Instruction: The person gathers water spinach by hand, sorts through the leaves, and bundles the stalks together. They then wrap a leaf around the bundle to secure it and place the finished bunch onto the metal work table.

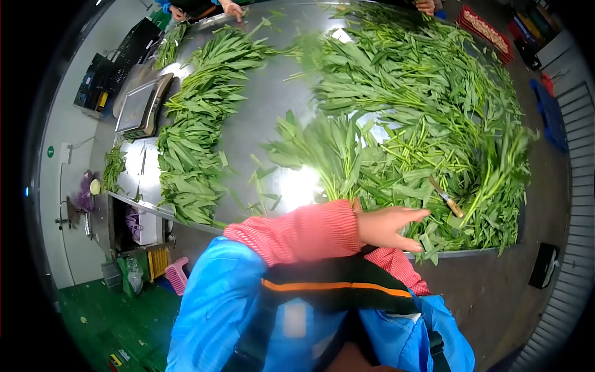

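Observation:
My left arm, in a red checked sleeve, reaches across to the right over my other arm. My left hand [389,227] is open, fingers and thumb apart, over the near edge of the leafy greens and holding nothing. Only a bit of my right hand [357,206] shows behind the left sleeve, at the gathered stems of a fanned bunch of greens [328,152]; the rest of it is hidden. To the right of my left hand, a knife with a wooden handle [455,208] lies on the large pile of greens [427,93].
A row of greens [201,130] runs along the left of the metal table [251,133], beside a scale [139,108]. Co-workers' hands [232,10] show at the far edge. A red crate [486,34] stands at the back right; a pink stool [177,276] is on the left floor.

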The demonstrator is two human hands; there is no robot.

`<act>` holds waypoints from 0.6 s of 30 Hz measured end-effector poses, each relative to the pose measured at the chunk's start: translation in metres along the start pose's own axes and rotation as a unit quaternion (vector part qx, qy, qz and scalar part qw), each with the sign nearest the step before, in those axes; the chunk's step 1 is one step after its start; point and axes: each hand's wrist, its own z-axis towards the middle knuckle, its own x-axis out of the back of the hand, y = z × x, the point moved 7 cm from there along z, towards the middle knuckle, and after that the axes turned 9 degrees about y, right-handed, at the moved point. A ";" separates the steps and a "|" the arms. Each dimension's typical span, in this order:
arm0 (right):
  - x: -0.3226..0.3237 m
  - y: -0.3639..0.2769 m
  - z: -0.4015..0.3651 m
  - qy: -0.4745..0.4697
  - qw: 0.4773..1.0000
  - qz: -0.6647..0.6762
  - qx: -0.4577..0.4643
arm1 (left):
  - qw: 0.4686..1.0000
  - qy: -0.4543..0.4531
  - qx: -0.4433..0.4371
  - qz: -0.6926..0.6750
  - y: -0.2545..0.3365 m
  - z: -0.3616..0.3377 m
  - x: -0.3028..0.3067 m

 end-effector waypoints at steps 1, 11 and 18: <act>-0.010 -0.011 -0.007 0.011 0.999 -0.034 0.022 | 0.999 -0.024 0.020 -0.027 -0.020 -0.009 -0.004; -0.100 -0.057 -0.049 -0.024 0.887 -0.401 0.230 | 0.920 0.308 0.137 -0.199 -0.072 -0.123 0.064; -0.024 -0.049 -0.025 0.097 0.982 -0.159 -0.022 | 0.894 0.364 0.187 -0.183 -0.121 -0.194 0.046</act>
